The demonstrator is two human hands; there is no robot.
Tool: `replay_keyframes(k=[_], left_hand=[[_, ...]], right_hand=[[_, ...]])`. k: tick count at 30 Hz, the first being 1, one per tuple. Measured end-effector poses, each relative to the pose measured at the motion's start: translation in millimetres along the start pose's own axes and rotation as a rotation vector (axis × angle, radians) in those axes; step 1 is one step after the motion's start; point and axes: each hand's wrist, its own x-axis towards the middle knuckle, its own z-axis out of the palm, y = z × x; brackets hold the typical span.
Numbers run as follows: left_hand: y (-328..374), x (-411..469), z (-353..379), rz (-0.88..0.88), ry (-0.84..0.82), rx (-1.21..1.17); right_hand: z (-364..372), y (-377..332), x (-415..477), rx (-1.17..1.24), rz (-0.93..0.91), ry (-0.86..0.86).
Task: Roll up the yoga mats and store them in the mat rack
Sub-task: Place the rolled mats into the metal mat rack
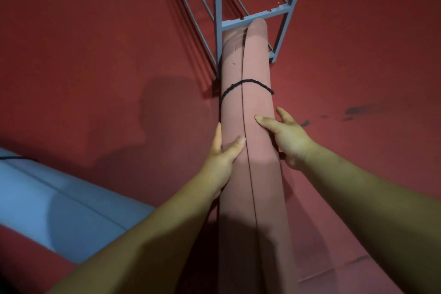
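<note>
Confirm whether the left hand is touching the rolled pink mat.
Touching. The head view shows the left hand with its thumb lying on top of the rolled pink mat and its fingers against the side, no gap.

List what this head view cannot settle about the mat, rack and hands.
- Pink rolled foam yoga mat: near end cut off by the bottom edge, head view.
- Its far end: blurred against the grey metal tube rack; depth inside unclear.
- Rack's top: cut off by the top edge.
- Black cord: how it fastens, hidden behind the roll.
- Left hand, right hand: lower fingers hidden by the roll.
- Light blue mat: cut by the left edge.
</note>
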Motion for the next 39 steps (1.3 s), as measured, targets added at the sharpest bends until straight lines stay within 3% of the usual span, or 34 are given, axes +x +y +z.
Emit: replay_keyframes(k=[10,13,17,23,27,32,39], left_hand=[[-8,-57,-60,0.076,0.171,-0.167],[-1,-58,-76,0.102,0.205,-0.159],[8,-52,-77,0.079,0.210,-0.103],[16,-54,-93,0.064,0.139,0.043],[-3,-71,-100,0.005,0.098,0.103],[-9,-77,-104,-0.017,0.144,0.169],[28,-116,-96,-0.011,0.255,0.387]], right_hand=[[59,14,-38,-0.023,-0.044,-0.183],[66,37,-55,0.013,0.076,-0.233],[65,69,-68,0.212,0.302,-0.447],[81,73,-60,0.211,0.169,-0.250],[95,72,-53,0.039,0.116,-0.066],[98,56,-58,-0.116,0.108,-0.065],[77,-29,-108,-0.468,-0.087,-0.121]])
